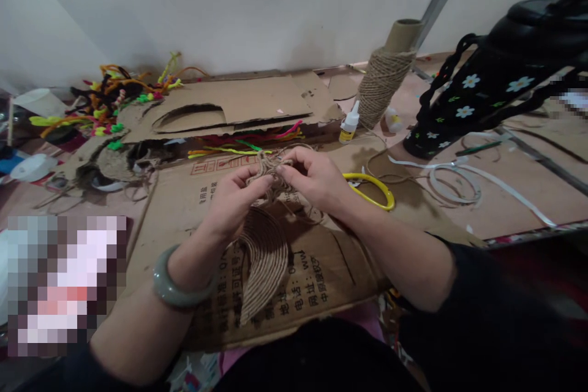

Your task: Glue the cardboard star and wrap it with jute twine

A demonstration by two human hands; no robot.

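Note:
Both hands meet over the middle of a printed cardboard sheet (184,269). My left hand (234,196), with a jade-coloured bangle (179,275) on its wrist, pinches the left side of a piece made of coiled jute twine (269,166). My right hand (316,177) grips the same piece from the right, its thumb pressed on the top. Fingers cover parts of its outline. Just below lies a flat curved panel of jute cord rows (269,251), tapering to a point towards me. Yellow-handled scissors (374,191) rest by my right forearm, their blades mostly hidden.
A cone of jute twine (386,82) and a small glue bottle (349,124) stand behind. To the right are a black flowered bottle (478,86) and a white strap coil (454,184). Cut cardboard (257,98) and colourful pipe cleaners (110,101) lie at the back left.

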